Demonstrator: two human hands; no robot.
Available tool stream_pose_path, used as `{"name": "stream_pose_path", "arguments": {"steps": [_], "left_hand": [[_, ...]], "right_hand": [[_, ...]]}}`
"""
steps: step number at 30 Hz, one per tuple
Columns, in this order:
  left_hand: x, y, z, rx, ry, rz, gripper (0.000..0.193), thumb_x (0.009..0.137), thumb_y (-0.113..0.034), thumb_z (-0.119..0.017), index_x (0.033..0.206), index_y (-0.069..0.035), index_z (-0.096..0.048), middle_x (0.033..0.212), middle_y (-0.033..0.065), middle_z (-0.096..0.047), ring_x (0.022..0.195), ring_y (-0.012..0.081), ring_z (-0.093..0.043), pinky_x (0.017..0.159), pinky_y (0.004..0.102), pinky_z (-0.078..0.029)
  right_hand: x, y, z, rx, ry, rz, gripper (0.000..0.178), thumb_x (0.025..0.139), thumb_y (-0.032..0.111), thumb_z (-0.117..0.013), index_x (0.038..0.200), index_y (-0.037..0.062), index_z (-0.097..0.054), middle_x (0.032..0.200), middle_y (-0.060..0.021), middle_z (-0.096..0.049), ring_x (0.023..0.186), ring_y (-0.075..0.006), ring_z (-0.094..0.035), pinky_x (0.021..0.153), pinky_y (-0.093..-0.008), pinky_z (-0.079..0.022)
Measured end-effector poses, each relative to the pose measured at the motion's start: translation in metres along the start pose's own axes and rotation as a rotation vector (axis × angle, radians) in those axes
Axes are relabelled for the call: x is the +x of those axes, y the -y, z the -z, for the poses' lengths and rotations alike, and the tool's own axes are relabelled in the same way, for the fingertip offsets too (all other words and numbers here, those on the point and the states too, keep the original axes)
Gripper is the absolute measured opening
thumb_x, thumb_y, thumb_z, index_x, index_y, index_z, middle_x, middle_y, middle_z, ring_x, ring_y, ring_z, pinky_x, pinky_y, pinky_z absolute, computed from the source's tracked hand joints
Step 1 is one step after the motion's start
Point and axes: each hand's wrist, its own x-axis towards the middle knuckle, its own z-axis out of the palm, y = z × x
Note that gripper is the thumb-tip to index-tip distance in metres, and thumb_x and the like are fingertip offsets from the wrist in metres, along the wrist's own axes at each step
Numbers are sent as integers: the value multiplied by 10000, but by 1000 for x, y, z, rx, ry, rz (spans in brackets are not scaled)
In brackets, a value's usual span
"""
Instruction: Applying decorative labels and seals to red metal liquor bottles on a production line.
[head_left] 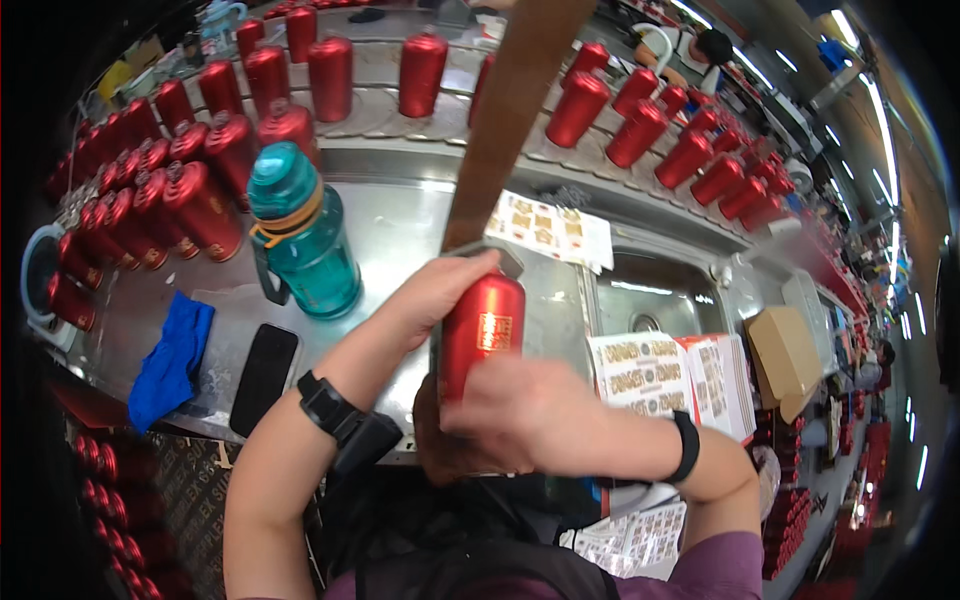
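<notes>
A glossy red bottle (484,318) with a gold printed panel lies in front of me on a brown stand, its base end away from me or hidden by my hands. My left hand (440,292) is closed around its far left side, thumb on top beside a small metal plate (503,262). My right hand (540,412) crosses the bottle's near end and touches it. Motion blurs its bent fingers, and I cannot make out whether anything is between them. Printed gold label sheets (640,374) lie to the right of the bottle.
A brown post (505,130) rises behind the bottle. On the metal bench (395,215) are a teal water bottle (305,240), a black phone (265,380) and a blue cloth (172,358). A sink (650,290) lies right. Red bottles (423,75) line a conveyor; a person (690,55) sits beyond.
</notes>
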Motion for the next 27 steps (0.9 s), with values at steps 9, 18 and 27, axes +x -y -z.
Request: {"name": "stream_pose_path", "arguments": {"steps": [9, 18, 27], "left_hand": [[-5, 2, -61, 20, -60, 4, 369, 941, -351, -634, 1047, 0, -677, 946, 88, -706, 803, 175, -660, 776, 345, -525], [-131, -22, -38, 88, -159, -101, 380, 991, -353, -582, 1026, 0, -716, 1006, 80, -704, 914, 144, -639, 861, 296, -493], [-312, -92, 189, 505, -961, -705, 329, 999, -307, -577, 1082, -17, -709, 1010, 47, -711, 939, 116, -641, 872, 289, -502]], "right_hand": [[-30, 8, 46, 168, -36, -228, 258, 670, 106, -786, 925, 91, -749, 754, -93, -647, 761, -283, -639, 704, -380, -510], [-6, 31, 85, -450, -528, -241, 275, 686, -11, -742, 942, 87, -730, 763, -87, -589, 710, -257, -566, 633, -352, -439], [-68, -14, 92, 346, -635, -631, 453, 854, -25, -638, 1299, -42, -553, 1213, -64, -602, 1047, -129, -559, 953, -248, -416]]}}
